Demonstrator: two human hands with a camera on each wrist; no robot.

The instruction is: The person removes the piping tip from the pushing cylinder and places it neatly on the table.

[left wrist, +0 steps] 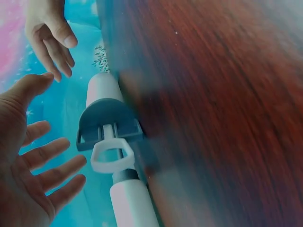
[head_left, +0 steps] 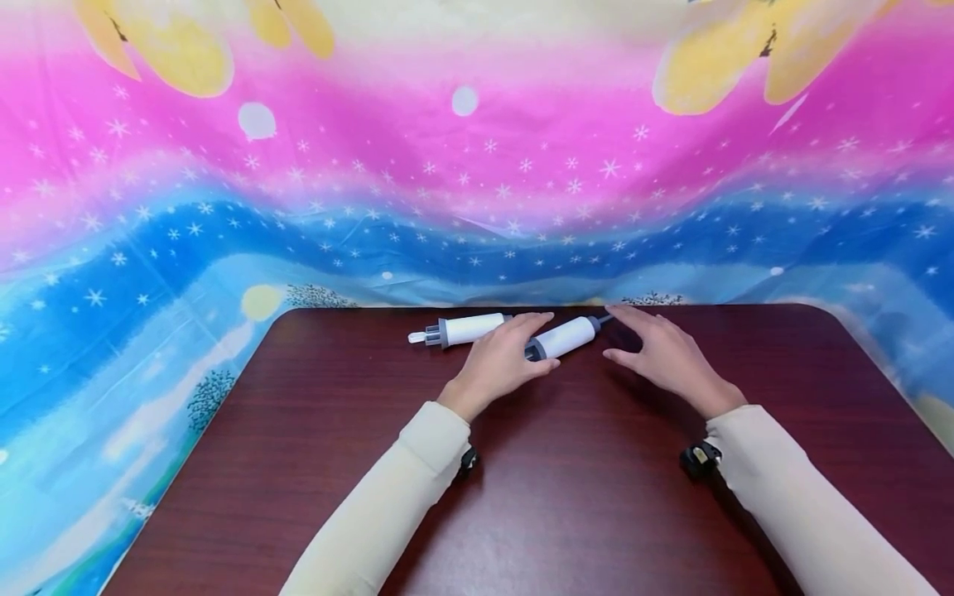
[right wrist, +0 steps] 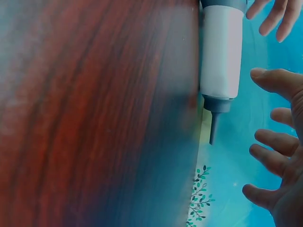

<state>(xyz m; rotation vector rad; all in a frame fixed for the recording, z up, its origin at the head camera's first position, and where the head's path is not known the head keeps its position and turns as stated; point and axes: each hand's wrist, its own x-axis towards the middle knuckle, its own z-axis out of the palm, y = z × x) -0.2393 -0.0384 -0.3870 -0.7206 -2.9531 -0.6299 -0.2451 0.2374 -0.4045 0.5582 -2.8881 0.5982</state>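
Two white balloon hand pumps with grey ends lie on the dark red-brown table near its far edge. My left hand (head_left: 501, 356) is over the gap between them, fingers spread, overlapping the handle end of the right pump (head_left: 568, 338) and the tip of the left pump (head_left: 473, 329). In the left wrist view, the right pump's white loop handle (left wrist: 113, 165) and half-round grey flange (left wrist: 108, 118) show beside the open palm. My right hand (head_left: 674, 360) hovers by the right pump's thin grey nozzle (right wrist: 214, 127), fingers apart and holding nothing.
The wooden table (head_left: 566, 497) has rounded far corners. Behind it and along its sides hangs a pink and blue patterned cloth (head_left: 477, 190). Small black cameras, such as the right one (head_left: 701, 459), sit at both wrists below cream sleeves.
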